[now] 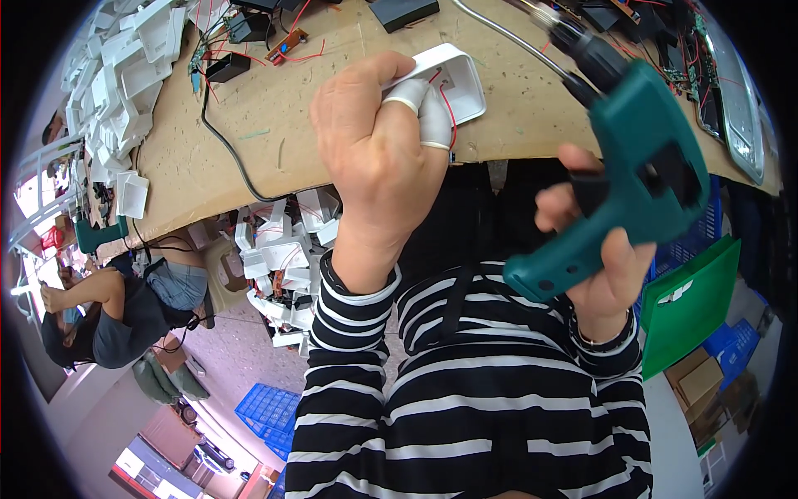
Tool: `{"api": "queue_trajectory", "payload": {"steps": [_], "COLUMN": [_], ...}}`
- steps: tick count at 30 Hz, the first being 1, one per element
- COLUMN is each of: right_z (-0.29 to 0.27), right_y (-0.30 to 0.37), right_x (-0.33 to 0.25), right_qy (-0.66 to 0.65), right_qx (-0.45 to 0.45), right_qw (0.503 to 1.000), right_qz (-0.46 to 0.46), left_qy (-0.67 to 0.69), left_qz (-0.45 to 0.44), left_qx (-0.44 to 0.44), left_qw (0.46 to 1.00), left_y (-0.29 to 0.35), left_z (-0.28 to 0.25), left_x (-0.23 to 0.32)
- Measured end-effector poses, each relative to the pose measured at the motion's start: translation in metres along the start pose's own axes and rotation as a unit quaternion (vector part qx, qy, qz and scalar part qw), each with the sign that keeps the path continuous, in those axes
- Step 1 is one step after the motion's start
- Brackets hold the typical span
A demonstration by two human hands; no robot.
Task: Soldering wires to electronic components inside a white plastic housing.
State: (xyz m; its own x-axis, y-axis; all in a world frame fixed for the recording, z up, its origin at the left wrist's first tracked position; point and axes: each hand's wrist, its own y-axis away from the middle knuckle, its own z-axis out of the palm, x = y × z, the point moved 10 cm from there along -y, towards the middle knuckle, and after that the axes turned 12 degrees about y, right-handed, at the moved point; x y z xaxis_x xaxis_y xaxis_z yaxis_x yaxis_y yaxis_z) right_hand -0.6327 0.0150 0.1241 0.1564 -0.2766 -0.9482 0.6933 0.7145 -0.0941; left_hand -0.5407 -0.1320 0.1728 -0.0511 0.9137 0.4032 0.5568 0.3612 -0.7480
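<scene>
My left hand (374,141), with white finger cots on two fingertips, is closed on a white plastic housing (471,91) at the table's near edge. The fingers reach into its open side, and a red wire (451,116) curves out beside them. My right hand (611,274) is wrapped round the handle of a green power drill (644,125), slightly blurred. Its black chuck (582,50) points to the far side, up and away from the housing. The drill hides part of my right fingers.
White housings (125,91) are heaped at the far left; more fill the space below the table edge (287,249). Circuit boards with wires (287,46) lie at the back. A black cable (220,133) crosses the table (274,158). Another person (125,308) sits at left; a green bin (690,308) stands right.
</scene>
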Motion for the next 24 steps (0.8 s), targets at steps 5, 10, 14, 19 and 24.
{"api": "queue_trajectory", "payload": {"steps": [5, 10, 14, 19, 24], "right_z": [-0.021, -0.033, -0.030, -0.023, -0.013], "right_y": [0.031, 0.053, 0.062, 0.061, 0.053], "right_x": [-0.011, -0.015, -0.005, -0.002, -0.003], "right_qy": [0.082, 0.146, 0.166, 0.253, 0.275], "right_qx": [0.026, -0.041, -0.092, -0.145, -0.157], "right_qw": [0.996, 0.988, 0.981, 0.956, 0.948], "right_qz": [0.039, 0.038, 0.026, -0.007, -0.015], "left_qy": [0.002, 0.002, 0.001, 0.006, 0.006], "left_qz": [-0.003, 0.014, 0.011, 0.006, 0.008], "left_qx": [0.002, 0.015, 0.014, 0.015, 0.016], "left_qw": [1.000, 1.000, 1.000, 1.000, 1.000], "left_y": [0.001, 0.001, 0.001, 0.001, 0.002], "left_z": [-0.001, -0.001, -0.001, -0.001, -0.002], "left_x": [0.000, 0.002, 0.002, 0.001, 0.001]}}
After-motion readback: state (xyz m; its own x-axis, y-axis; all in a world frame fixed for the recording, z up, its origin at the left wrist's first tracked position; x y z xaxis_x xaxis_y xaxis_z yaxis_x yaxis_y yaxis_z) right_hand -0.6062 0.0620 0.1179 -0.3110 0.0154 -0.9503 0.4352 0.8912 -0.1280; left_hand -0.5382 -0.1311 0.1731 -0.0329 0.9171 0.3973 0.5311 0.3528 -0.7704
